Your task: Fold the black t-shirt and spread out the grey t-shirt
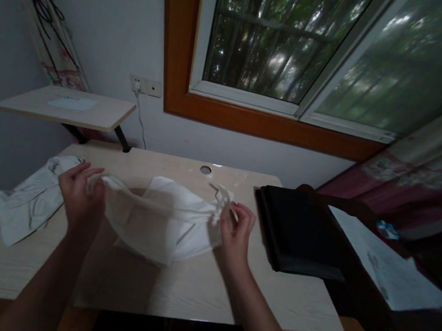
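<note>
A thin white cloth (150,227) is stretched between my two hands above the desk. My left hand (83,192) has its fingers closed on the cloth's left end. At the other end the fabric is bunched, and my right hand (238,228) pinches it there. A pale cord-like strip curls up beside my right fingers. The middle of the cloth sags toward the desktop, and light shows through part of it. Whether the brighter white area behind it is the same piece, I cannot tell. Just left of my left hand lies a crumpled white cloth (33,198).
The pale wooden desk (189,299) carries a raised shelf (106,114) at back left, with a paper on top. To the right lies a black folder-like object (299,230). Beyond it, a large paper sheet (386,269) rests on a dark surface. Behind is a window (274,103).
</note>
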A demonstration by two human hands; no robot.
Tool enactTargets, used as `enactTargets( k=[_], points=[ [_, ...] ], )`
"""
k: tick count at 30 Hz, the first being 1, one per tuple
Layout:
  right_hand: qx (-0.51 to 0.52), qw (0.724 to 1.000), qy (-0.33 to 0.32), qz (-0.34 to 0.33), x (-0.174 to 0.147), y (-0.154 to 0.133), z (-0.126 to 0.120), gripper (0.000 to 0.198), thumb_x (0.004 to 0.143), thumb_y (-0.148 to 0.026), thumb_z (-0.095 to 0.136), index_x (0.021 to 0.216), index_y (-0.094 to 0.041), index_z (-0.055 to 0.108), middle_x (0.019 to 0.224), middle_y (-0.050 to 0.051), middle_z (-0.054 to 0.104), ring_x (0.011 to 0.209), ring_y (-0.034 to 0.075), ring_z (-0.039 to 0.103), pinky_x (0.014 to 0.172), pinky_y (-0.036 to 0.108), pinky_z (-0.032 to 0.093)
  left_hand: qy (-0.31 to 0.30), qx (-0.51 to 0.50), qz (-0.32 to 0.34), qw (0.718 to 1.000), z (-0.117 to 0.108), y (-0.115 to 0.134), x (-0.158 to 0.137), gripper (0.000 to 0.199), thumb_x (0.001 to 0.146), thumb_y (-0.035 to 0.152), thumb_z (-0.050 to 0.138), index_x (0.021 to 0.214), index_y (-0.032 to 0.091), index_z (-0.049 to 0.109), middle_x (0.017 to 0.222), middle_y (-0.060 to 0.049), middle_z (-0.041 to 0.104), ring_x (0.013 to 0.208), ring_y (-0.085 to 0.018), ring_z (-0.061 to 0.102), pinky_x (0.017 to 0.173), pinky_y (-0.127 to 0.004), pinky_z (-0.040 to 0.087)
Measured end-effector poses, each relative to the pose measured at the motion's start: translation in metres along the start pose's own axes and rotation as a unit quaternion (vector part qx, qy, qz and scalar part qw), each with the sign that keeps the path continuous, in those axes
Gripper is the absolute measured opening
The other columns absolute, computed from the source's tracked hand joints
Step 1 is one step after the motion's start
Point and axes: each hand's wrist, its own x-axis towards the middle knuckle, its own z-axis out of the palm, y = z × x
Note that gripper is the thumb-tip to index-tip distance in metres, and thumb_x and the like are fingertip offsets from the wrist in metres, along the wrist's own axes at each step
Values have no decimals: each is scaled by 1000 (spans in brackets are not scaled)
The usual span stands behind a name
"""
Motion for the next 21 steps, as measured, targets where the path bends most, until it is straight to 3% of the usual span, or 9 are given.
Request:
enactTargets(
  k=[2,3,5,8,12,17,21],
  points=[
    [-24,991,-122,-55,-19,2,4,20,94,-25,58,114,-24,60,119,11,57,118,24,55,101,45,49,-65,-19,89,994,-1,22,-25,19,91,20,58,108,17,67,122,-12,59,123,-27,52,111,-49,41],
    [-26,979,-189,-74,-26,3,6,16,94,-22,58,109,-25,63,114,9,60,113,23,57,99,43,51,-136,-40,140,980,-1,33,-38,18,91,18,58,106,19,67,116,-10,62,116,-25,56,105,-45,45],
    [-45,948,-295,-108,-35,4,8,16,94,-23,61,109,-26,66,111,7,63,109,23,59,95,42,52,-302,-84,232,921,-2,51,-63,21,92,15,56,107,24,67,104,-6,66,102,-21,60,95,-38,50],
    [-109,923,-341,-141,-38,2,11,35,86,-32,75,119,-26,66,118,9,64,112,27,58,96,45,52,-424,-64,256,866,-1,65,-93,33,89,26,65,122,26,63,111,-6,68,106,-25,58,96,-42,50],
    [-174,904,-354,-164,-36,0,16,47,82,-34,80,126,-25,64,116,9,65,109,28,59,94,44,53,-464,-11,259,847,-1,65,-108,49,82,32,75,128,26,60,124,-9,64,113,-30,56,96,-47,49],
    [-217,882,-378,-180,-35,-2,22,14,92,-23,67,106,-24,69,99,7,67,96,24,63,83,36,54,-472,22,263,841,-3,55,-110,28,86,23,69,113,24,66,113,-7,67,104,-27,59,90,-45,52],
    [-235,875,-373,-200,-32,-2,20,10,94,-20,61,100,-22,68,97,8,67,94,25,62,81,36,53,-451,-2,261,853,-6,39,-102,16,91,17,59,102,24,68,102,-5,69,95,-22,63,85,-37,53]
  ],
)
